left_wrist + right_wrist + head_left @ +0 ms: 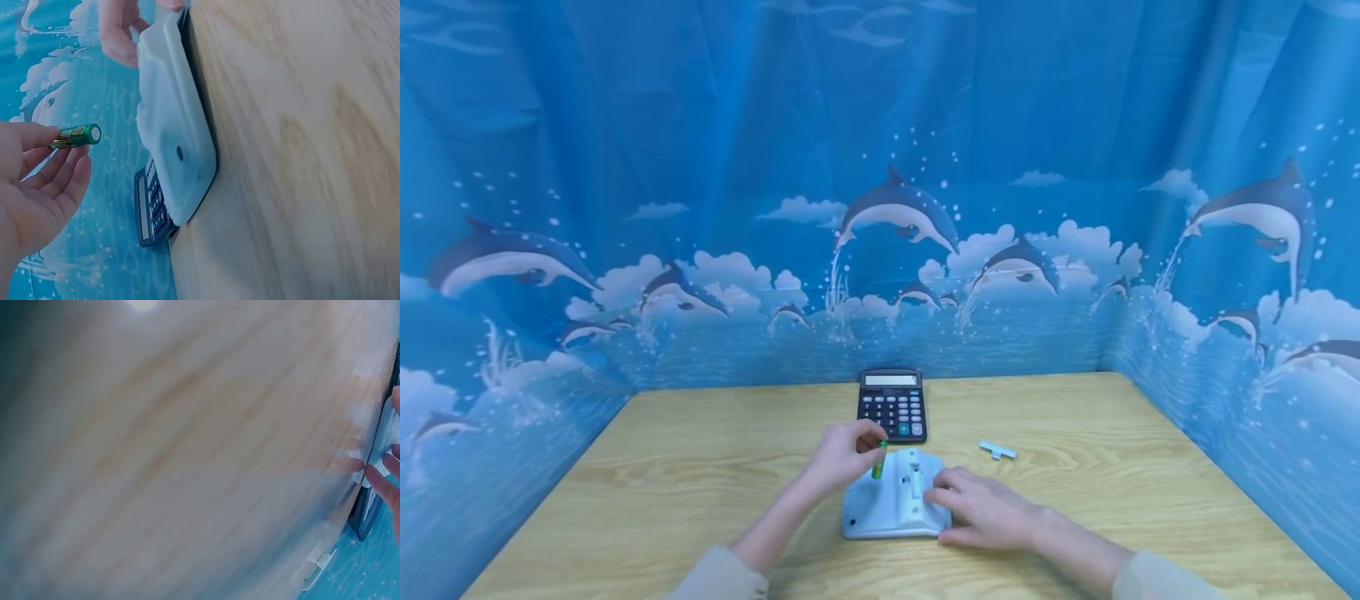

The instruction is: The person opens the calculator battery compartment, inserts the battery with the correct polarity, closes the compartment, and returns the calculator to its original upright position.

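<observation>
My left hand point(847, 457) pinches a green battery point(880, 461) between thumb and fingers, above the left part of a pale blue-white device point(876, 508). One flat end of the battery point(81, 135) faces the left wrist camera. The device lies on the table with a raised ridge upward, and an open battery slot point(912, 483) runs along that ridge. At its right side, my right hand point(988, 510) holds the device, fingers bent over the ridge side and thumb by the near corner. Only a few fingertips point(375, 478) of that hand show in the right wrist view, at the device's edge.
Just behind the device lies a black calculator point(892, 406), its display at the far end. To the right is a small pale cover piece with a tab point(997, 450). A blue dolphin-print curtain point(880, 167) surrounds the back and sides of the wooden table point(715, 467).
</observation>
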The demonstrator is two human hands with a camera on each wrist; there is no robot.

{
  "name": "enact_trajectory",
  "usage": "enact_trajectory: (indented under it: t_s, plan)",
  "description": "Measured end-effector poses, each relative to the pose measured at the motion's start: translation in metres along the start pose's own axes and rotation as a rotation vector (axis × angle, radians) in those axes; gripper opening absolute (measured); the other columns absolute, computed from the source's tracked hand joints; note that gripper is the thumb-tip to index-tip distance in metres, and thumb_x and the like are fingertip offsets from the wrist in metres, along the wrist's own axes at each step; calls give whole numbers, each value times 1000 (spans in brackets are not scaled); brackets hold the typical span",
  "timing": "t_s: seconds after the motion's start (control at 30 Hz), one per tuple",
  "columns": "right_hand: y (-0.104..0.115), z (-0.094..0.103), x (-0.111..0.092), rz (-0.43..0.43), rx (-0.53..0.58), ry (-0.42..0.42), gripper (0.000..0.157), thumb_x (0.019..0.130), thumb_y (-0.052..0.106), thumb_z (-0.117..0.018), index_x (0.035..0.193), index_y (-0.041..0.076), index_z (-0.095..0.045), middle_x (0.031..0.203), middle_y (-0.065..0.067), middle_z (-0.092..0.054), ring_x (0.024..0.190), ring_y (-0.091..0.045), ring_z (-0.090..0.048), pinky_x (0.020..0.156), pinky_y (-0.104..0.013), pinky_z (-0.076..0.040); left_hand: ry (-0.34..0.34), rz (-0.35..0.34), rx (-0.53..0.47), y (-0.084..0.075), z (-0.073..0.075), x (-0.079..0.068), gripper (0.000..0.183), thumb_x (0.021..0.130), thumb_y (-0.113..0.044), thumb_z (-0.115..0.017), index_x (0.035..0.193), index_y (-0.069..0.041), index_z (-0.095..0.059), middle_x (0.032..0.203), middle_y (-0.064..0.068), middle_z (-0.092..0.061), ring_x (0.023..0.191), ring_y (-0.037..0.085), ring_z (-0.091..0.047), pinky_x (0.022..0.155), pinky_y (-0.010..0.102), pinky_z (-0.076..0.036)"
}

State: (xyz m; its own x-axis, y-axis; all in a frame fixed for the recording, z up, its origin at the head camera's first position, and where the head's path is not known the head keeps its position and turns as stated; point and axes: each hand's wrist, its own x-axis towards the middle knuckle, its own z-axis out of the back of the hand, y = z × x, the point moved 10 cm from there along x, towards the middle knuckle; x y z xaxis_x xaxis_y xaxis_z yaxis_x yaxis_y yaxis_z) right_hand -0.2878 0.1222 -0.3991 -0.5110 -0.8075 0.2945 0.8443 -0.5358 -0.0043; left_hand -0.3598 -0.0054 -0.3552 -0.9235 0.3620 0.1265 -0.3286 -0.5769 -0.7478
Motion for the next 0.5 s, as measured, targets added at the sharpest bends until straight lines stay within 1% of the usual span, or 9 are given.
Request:
enact_trajectory:
  t_s: [0.17,0.3,0.5]
  plan:
    - [1,0,0,3,-12,11,44,86,45,-60,119,16,-55,115,-5,-54,102,-16,-53,82,-28,-49,8,-5,-12,-3,-9,2,21,81,-7,-65,102,-7,-64,84,-2,-61,76,12,-56,67,27,-50]
    - [2,0,1,8,-13,10,45,86,45,-60,119,16,-55,115,-4,-53,102,-15,-53,82,-28,-49,-1,11,-15,-4,-16,6,21,81,-9,-66,102,-7,-64,84,-4,-61,77,12,-56,69,28,-49]
    - [3,2,1,21,-17,9,45,85,44,-61,119,16,-54,115,-4,-53,101,-15,-52,81,-27,-49,-2,46,-14,-5,-26,14,18,80,-9,-67,98,-8,-64,81,-4,-59,76,12,-55,67,28,-49]
